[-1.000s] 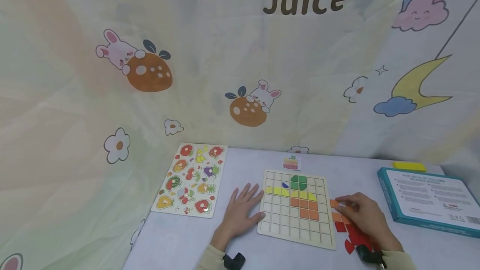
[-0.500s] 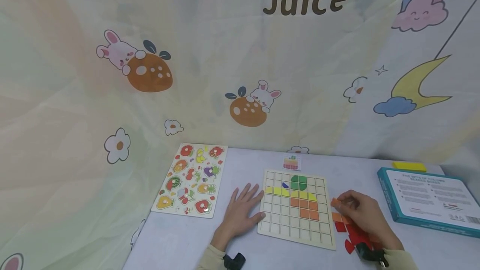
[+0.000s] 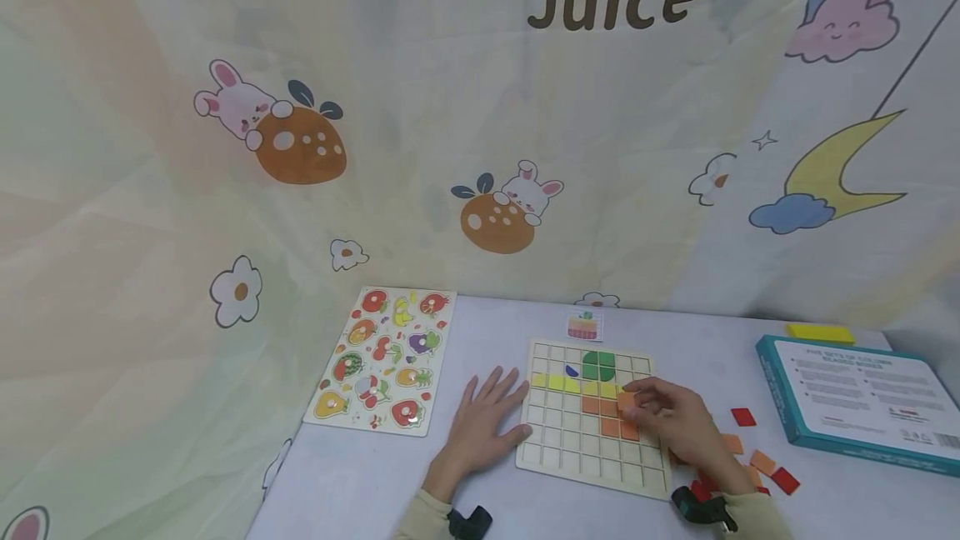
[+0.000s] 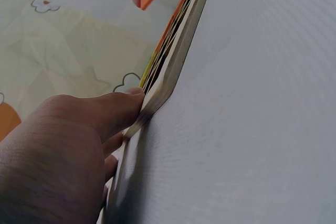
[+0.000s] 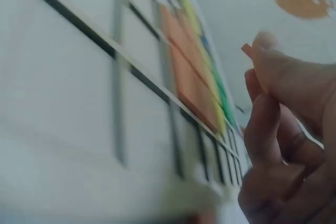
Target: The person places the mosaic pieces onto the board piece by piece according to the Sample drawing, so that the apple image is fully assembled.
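Behind everything, filling the top and middle of the frame: a big pale curtain (image 3: pixel 420 123) with bunnies, a moon and the word "Juice".

Along the bottom of the frame: a white desk (image 3: pixel 487 332).

On the right edge: a teal box (image 3: pixel 855 398) lying flat, with a yellow block (image 3: pixel 819 332) just behind it.

Lower left of the middle: a fruit puzzle board (image 3: pixel 382 361), flat on the desk and well apart from both hands.

Lower middle: a wooden grid board (image 3: pixel 555 440). Inside it: green pieces at the top, a yellow row under them, then orange squares. Most of the other little squares bare.

Just behind the grid board: a small picture card (image 3: pixel 583 325).

At the left edge of the grid board: left hand (image 3: pixel 483 423), lying flat on the desk with fingers spread, thumb touching the board's edge. Seen up close in the left wrist view too (image 4: pixel 58 156), pressed against the board's side.

Over the right part of the grid board: right hand (image 3: pixel 671 419), pinching an orange tile (image 3: pixel 626 399) between thumb and fingertips. Tile held above the orange squares, near the yellow row. In the right wrist view, only a corner of the tile peeking out past the fingertips (image 5: pixel 273 61).

Lower right, on the desk beside the grid board: loose red and orange tiles (image 3: pixel 757 461), scattered, close to the right wrist.
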A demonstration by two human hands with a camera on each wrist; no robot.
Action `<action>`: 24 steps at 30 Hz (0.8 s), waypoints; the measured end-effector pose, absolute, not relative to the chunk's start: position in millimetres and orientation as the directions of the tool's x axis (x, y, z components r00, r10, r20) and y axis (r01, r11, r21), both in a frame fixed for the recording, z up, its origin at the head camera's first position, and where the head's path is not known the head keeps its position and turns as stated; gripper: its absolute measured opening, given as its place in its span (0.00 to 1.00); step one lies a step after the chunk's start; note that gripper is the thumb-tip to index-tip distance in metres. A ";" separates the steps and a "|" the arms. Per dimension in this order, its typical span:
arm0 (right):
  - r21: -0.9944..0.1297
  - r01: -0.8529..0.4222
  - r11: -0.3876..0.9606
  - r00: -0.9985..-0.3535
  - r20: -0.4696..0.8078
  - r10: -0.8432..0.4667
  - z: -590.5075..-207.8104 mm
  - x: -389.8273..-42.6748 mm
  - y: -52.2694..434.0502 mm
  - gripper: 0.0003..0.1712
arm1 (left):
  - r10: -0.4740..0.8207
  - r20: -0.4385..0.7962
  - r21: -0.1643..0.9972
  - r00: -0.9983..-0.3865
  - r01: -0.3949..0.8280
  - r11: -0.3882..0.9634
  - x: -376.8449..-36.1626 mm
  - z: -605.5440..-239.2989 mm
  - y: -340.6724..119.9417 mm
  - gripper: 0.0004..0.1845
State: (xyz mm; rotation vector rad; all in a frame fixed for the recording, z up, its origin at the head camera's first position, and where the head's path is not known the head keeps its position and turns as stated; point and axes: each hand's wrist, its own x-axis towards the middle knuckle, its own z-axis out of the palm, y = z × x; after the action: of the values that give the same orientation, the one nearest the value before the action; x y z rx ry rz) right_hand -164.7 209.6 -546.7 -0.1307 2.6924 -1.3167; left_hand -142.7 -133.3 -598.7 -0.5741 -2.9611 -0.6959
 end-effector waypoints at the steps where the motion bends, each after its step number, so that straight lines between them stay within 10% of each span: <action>1: -0.785 -0.029 0.619 -0.986 -0.079 -0.147 -548.4 -164.2 205.4 0.25 | 0.345 0.127 0.421 -0.930 0.365 0.830 -142.5 -598.7 -133.4 0.36; 24: -0.647 -0.153 0.747 -0.977 -0.013 -0.212 -563.7 -161.3 164.6 0.25 | 0.347 0.125 0.430 -0.930 0.366 0.825 -141.8 -594.1 -131.9 0.36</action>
State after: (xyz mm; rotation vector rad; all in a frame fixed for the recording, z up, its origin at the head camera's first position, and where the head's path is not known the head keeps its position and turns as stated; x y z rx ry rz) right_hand -161.3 164.6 -563.7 -0.2988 2.8557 -1.0454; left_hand -141.8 -131.9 -594.1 -0.5787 -2.9621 -0.7108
